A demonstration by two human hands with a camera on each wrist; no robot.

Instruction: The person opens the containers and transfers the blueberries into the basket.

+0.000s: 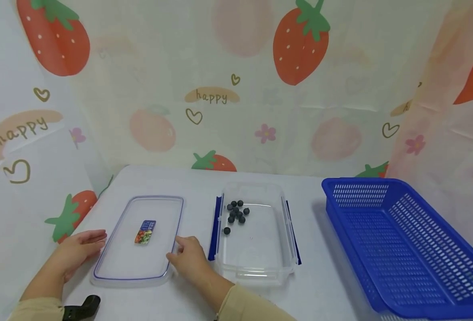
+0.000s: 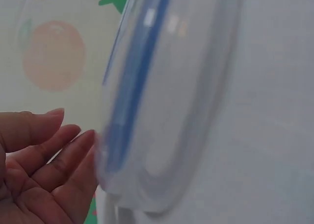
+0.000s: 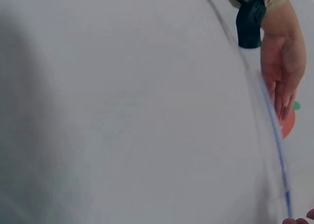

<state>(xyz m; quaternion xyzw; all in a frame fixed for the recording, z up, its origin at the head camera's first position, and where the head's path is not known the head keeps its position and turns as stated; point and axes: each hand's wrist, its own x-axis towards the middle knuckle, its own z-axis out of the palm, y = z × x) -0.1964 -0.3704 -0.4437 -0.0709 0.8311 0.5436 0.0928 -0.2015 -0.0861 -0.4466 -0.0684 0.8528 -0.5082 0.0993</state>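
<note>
Pale printed sheet up back and both sides: red strawberries, faded pink fruit, outlined hearts, pink flowers, "happy" lettering on tan patches; right side pinker, creased. White desk in front, far left corner rounded. Soft light

Head view: looked forward and down from above the near side of the table, far enough back for lid, box and basket.
Left wrist view: sat close by the left hand, facing the lid's rim, backdrop beyond.
Right wrist view: faced a white surface, the right hand's fingertips cut off at lower right.
Shared by all three: lid rim, left hand.
</note>
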